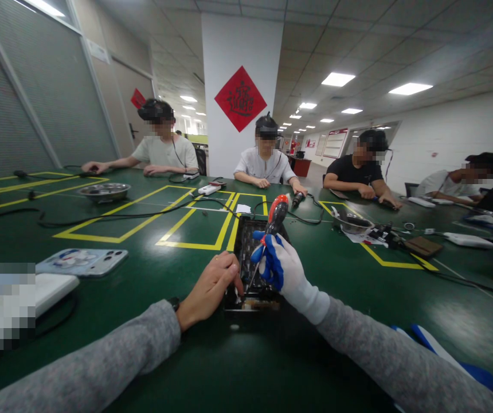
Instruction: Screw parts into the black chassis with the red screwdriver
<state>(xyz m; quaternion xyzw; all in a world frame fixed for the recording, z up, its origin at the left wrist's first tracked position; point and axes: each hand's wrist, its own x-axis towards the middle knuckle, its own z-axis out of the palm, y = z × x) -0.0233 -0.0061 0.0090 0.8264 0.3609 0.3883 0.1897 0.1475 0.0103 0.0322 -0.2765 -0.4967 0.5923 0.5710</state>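
Note:
My right hand (287, 269), in a white glove with blue fingers, is closed around a screwdriver (277, 213) with a red and black handle. The screwdriver leans, its thin shaft pointing down into a black open device casing (246, 235) on the table. Bare and with fingers curled together, my left hand (212, 287) grips the casing's near left edge, fingertips close to the screwdriver's tip. Small parts inside the casing are too dark to make out, and the tip's exact contact is unclear.
A phone (82, 261) and a white box (55, 292) lie on the left. Metal bowls (104, 192) (352, 221) stand farther off. Cables cross the green table (143, 355). A blue-white glove (453, 355) lies at right. Several people sit across the table, one holding a dark tool (298, 199).

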